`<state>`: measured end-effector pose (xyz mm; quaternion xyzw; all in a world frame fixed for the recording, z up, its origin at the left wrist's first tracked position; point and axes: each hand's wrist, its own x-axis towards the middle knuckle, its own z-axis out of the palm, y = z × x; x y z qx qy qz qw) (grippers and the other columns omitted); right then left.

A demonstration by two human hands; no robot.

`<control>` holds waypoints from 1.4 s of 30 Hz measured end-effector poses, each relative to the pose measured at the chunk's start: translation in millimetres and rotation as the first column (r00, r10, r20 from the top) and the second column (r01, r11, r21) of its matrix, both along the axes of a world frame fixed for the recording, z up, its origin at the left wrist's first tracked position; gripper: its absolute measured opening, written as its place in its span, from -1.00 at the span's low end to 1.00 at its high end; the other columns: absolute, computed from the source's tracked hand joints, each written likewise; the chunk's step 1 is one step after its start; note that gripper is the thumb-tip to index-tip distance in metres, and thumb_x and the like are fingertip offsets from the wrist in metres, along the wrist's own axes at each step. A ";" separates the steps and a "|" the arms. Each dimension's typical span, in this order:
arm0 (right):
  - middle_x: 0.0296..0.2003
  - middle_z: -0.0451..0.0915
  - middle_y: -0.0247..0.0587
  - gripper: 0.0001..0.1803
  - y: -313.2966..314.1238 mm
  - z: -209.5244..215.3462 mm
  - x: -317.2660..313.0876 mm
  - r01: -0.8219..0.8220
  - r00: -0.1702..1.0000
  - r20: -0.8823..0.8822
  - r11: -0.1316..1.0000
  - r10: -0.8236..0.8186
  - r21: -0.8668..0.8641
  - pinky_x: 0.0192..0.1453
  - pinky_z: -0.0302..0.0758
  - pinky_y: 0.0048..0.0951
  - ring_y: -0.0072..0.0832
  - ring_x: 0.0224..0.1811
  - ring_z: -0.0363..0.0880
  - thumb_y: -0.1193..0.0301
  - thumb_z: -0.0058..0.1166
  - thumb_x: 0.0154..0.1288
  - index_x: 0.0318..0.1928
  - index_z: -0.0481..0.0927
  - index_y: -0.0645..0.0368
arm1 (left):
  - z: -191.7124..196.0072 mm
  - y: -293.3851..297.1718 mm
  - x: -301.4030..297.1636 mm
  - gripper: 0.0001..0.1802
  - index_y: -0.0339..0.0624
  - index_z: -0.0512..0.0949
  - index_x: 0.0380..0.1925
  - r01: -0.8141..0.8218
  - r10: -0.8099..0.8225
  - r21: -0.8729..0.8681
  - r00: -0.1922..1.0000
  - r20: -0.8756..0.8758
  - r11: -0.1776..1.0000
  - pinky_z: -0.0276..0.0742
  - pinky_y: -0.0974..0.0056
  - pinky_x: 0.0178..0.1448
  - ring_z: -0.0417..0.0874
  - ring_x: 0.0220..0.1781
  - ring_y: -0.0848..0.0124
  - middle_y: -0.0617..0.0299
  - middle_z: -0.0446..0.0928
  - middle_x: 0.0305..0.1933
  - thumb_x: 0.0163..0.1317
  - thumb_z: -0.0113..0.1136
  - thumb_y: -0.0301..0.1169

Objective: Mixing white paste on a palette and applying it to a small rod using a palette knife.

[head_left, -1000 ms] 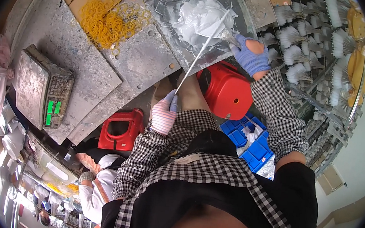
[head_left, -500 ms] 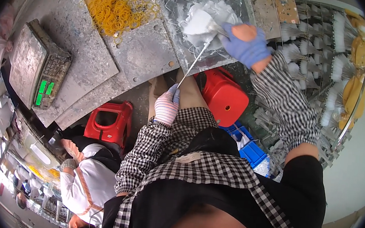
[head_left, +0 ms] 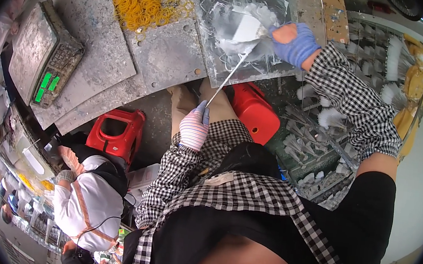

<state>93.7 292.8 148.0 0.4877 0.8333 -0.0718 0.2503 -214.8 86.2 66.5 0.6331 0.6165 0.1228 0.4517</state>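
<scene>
My left hand (head_left: 194, 127), in a pink-and-white striped glove, grips the lower end of a thin white stick (head_left: 227, 79). The stick slants up to a grey plate (head_left: 214, 55) smeared with white paste (head_left: 231, 44), and its upper end lies in that paste. At the plate's right side, my right hand (head_left: 295, 43) in a blue glove holds a flat white scraper (head_left: 246, 28) pressed into the paste by the stick's tip. Checked sleeves cover both forearms.
A heap of yellow rubber bands (head_left: 137, 0) lies left of the plate on the spattered workbench (head_left: 167, 60). A digital scale (head_left: 44, 55) with a green display stands far left. Two red stools (head_left: 116, 132) (head_left: 254, 113) sit below. A wire rack (head_left: 364, 55) of white-tipped sticks is at the right. Another person (head_left: 85, 201) works lower left.
My right hand has slid the scraper across the paste toward the stick's tip. My left hand keeps its hold on the stick. The view has shifted slightly.
</scene>
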 end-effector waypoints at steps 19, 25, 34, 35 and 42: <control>-0.53 0.62 -0.08 -0.69 -7.8 -2.3 -24.8 -0.285 0.953 0.061 0.948 0.296 -0.143 -0.43 0.59 -0.16 -0.19 -0.42 0.69 0.38 -0.05 0.26 -0.07 0.53 0.30 | 17.7 -7.6 1.6 -0.75 -0.14 0.60 -0.04 -0.046 0.048 0.063 0.999 -0.026 0.997 0.56 0.00 -0.20 0.64 -0.31 -0.02 -0.04 0.61 -0.31 0.35 0.11 -0.34; -0.53 0.62 -0.08 -0.66 11.0 30.3 -9.4 -0.281 0.952 0.086 0.952 0.292 -0.125 -0.43 0.59 -0.18 -0.15 -0.42 0.68 0.37 -0.05 0.27 0.00 0.51 0.29 | 28.8 -10.9 0.2 -0.73 -0.06 0.62 -0.01 0.008 0.007 0.109 0.991 -0.134 0.994 0.57 0.04 -0.26 0.65 -0.35 0.01 -0.01 0.62 -0.31 0.32 0.16 -0.34; -0.58 0.60 -0.18 -0.69 -5.7 -3.5 -29.8 -0.489 0.868 -0.008 0.850 0.497 -0.197 -0.56 0.51 -0.15 -0.24 -0.50 0.67 0.36 0.03 0.16 -0.12 0.57 0.24 | 41.2 -8.7 4.3 -0.74 -0.07 0.59 0.00 0.044 -0.031 0.108 0.993 -0.116 0.993 0.53 0.03 -0.33 0.62 -0.43 0.05 0.01 0.61 -0.34 0.35 0.13 -0.32; -0.57 0.60 -0.17 -0.69 1.2 0.2 -23.5 -0.500 0.865 -0.023 0.857 0.501 -0.123 -0.57 0.50 -0.14 -0.24 -0.51 0.67 0.36 0.03 0.15 -0.12 0.56 0.25 | 42.7 -6.5 4.1 -0.75 -0.05 0.60 -0.01 0.025 -0.014 0.094 0.993 -0.121 0.995 0.53 0.04 -0.34 0.62 -0.45 0.06 0.01 0.62 -0.34 0.35 0.13 -0.30; -0.42 0.62 -0.10 -0.63 -4.6 17.5 31.7 -0.313 0.948 -0.042 0.947 0.317 0.072 -0.39 0.56 -0.24 -0.23 -0.44 0.66 0.32 0.05 0.18 0.01 0.55 0.16 | 44.0 -14.3 -32.6 -0.79 -0.11 0.65 -0.11 0.056 -0.023 0.197 0.985 -0.170 0.979 0.51 0.08 -0.41 0.60 -0.52 0.07 0.03 0.60 -0.46 0.29 0.22 -0.34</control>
